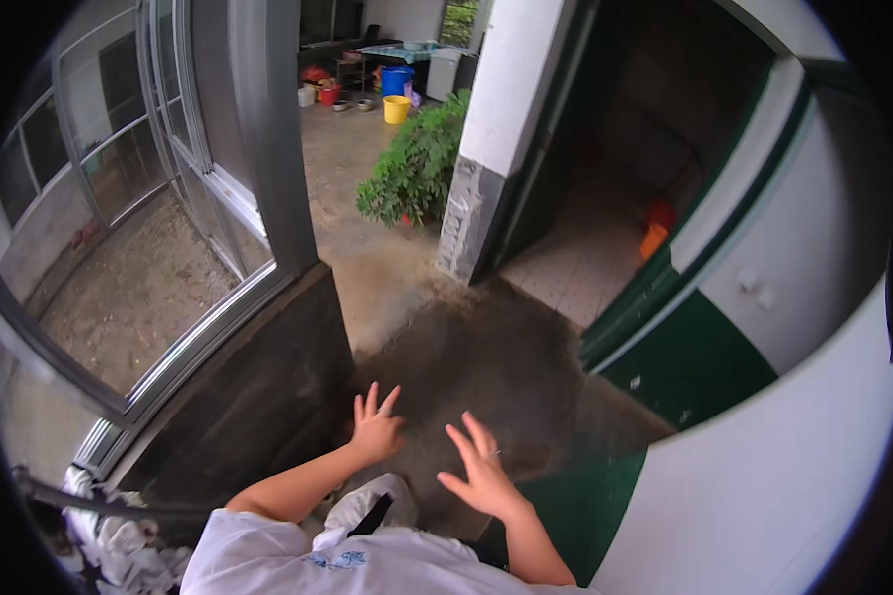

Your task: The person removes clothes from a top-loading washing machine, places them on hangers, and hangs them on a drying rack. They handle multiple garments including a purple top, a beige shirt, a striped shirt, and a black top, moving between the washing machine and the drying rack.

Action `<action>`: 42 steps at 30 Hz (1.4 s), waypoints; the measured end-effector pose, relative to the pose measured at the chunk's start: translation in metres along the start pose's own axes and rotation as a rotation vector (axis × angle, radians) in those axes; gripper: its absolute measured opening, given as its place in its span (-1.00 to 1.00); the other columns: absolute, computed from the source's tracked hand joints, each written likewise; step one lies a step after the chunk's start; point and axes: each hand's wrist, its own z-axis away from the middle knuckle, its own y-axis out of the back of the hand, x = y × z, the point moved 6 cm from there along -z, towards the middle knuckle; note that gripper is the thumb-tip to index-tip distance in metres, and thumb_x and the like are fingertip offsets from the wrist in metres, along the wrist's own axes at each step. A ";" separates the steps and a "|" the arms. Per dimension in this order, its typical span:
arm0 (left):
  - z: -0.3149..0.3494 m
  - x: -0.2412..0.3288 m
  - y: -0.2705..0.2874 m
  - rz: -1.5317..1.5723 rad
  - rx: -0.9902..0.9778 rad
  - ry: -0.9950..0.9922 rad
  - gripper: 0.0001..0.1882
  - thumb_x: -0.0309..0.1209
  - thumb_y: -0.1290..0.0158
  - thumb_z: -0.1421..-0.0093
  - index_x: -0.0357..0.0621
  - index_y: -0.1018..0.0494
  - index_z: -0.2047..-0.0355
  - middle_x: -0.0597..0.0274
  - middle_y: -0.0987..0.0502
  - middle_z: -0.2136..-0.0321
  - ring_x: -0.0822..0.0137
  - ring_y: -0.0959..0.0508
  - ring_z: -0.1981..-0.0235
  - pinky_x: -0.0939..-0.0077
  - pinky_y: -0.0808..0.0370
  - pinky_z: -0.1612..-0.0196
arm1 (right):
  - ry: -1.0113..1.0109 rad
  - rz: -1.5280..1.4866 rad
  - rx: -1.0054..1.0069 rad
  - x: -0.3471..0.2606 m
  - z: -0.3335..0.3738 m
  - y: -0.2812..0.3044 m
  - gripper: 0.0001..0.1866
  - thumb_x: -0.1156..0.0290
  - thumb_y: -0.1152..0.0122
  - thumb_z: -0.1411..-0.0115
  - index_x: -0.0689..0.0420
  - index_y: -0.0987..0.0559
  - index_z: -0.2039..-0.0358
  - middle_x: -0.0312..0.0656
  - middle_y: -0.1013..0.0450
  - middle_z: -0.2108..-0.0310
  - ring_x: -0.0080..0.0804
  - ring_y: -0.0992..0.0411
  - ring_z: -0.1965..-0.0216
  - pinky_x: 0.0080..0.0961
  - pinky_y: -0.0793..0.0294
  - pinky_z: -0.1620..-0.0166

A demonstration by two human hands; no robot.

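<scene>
Both of my bare hands are held out in front of my body, above the dark concrete floor (466, 347). My left hand (376, 426) has its fingers spread and holds nothing. A little to its right, my right hand (481, 466) is also empty, with the fingers apart and a ring on one of them. The two hands do not touch each other or anything else. Below them my white shirt (268, 555) shows, with a small blue pattern on the front.
A silver-framed window (268, 268) tops a low dark wall (258, 387) on the left. Ahead stand a leafy green plant (417, 164), a yellow bucket (396, 109) and a blue bin (397, 78). To the right, a doorway with a green frame (625, 307) holds an orange object (653, 240).
</scene>
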 end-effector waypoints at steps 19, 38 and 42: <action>-0.559 -0.248 0.139 0.634 -0.149 0.350 -0.17 0.33 0.30 -0.25 0.31 0.20 -0.39 0.10 -0.31 -0.25 -0.04 -0.20 -0.31 -0.50 0.22 -0.25 | -0.269 -0.057 -0.118 0.337 -0.622 0.082 -0.44 0.03 0.29 -0.42 -0.11 -0.08 -0.37 0.01 -0.20 -0.30 -0.09 -0.40 -0.10 -0.12 -0.23 -0.15; -0.762 -0.893 0.260 0.779 0.910 1.058 -0.55 -0.19 0.30 -0.47 -0.21 -0.49 -0.01 0.33 -0.44 0.70 0.48 -0.46 0.72 0.59 -0.45 0.46 | 0.287 -0.444 -0.223 0.299 -1.394 -0.118 -0.80 0.42 0.09 -0.38 0.14 -0.49 0.35 -0.34 -0.41 0.63 -0.50 -0.40 0.64 -0.17 -0.10 -0.33; -0.917 -1.002 0.342 0.902 0.977 0.783 -0.66 -0.38 0.24 -0.44 -0.05 -0.36 -0.16 0.33 -0.39 0.63 0.52 -0.42 0.72 0.62 -0.48 0.44 | 0.201 -0.426 -0.150 0.302 -1.518 -0.116 -0.78 0.40 0.08 -0.38 0.13 -0.50 0.39 -0.33 -0.36 0.70 -0.48 -0.36 0.67 -0.20 -0.18 -0.29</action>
